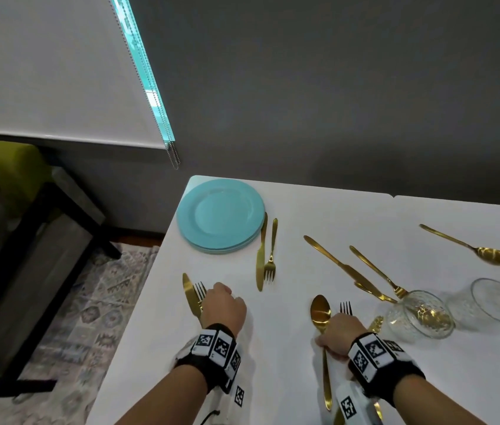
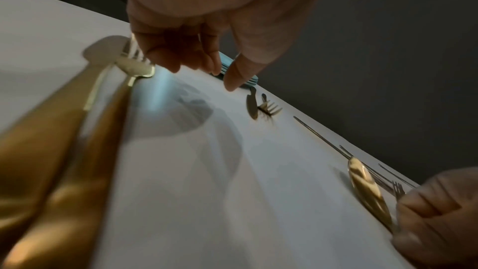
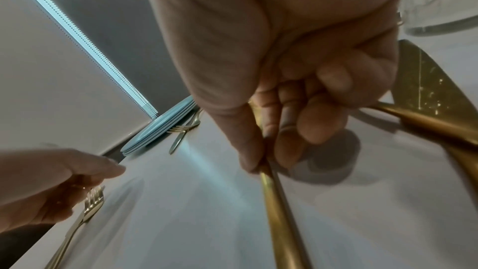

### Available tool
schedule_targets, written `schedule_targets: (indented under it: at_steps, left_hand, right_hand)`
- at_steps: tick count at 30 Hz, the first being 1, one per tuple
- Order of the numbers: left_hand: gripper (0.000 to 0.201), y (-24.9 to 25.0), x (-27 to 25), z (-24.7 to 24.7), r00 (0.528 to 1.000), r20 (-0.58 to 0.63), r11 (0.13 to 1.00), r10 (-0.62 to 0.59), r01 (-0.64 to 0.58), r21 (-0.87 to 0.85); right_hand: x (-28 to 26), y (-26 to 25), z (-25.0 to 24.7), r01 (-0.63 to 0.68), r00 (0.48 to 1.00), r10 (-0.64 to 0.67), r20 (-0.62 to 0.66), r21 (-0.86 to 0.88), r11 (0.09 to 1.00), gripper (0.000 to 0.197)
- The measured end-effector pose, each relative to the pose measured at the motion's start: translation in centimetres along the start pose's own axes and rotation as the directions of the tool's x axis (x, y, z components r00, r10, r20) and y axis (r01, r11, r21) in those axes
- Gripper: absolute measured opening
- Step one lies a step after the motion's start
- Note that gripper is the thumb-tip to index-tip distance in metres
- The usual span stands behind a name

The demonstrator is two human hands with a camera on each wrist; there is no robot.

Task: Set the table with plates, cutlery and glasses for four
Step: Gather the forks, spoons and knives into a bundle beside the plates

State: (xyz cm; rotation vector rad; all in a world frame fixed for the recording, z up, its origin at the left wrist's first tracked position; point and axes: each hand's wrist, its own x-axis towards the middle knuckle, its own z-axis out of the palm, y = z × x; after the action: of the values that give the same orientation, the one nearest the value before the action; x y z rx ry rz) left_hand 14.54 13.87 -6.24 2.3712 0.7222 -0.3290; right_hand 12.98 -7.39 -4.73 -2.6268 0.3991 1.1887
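Right hand (image 3: 297, 81) pinching a gold handle (image 3: 282, 212) (thumb against fingers), stacked blue plates (image 3: 157, 130) beyond it, left hand (image 3: 49, 181) beside

Grey wall (image 1: 334, 87), white blind (image 1: 52, 65), patterned rug (image 1: 89, 302).

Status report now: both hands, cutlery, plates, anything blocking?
Left hand over knife and fork, grip unclear. Right hand grips spoon. Plates stacked at corner. Glasses close right.
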Motion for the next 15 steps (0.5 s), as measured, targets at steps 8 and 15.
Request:
schedule_targets:
  at_steps: [8, 15]
  left_hand:
    - [0.04, -2.9, -1.0, -1.1, 0.987, -0.018, 0.981, -0.162, 0.163, 0.107]
    - [0.047, -3.5, -1.3, -0.9, 0.979, 0.038, 0.979, -0.202, 0.2, 0.044]
  right_hand:
    - [-1.9, -0.3, -0.7, 0.089, 0.995, -0.099, 0.014, 0.316, 0.944, 0.035]
    - [-2.5, -0.9, -0.6, 0.21, 0.974, -0.226, -0.001, 0.377, 0.902, 0.023]
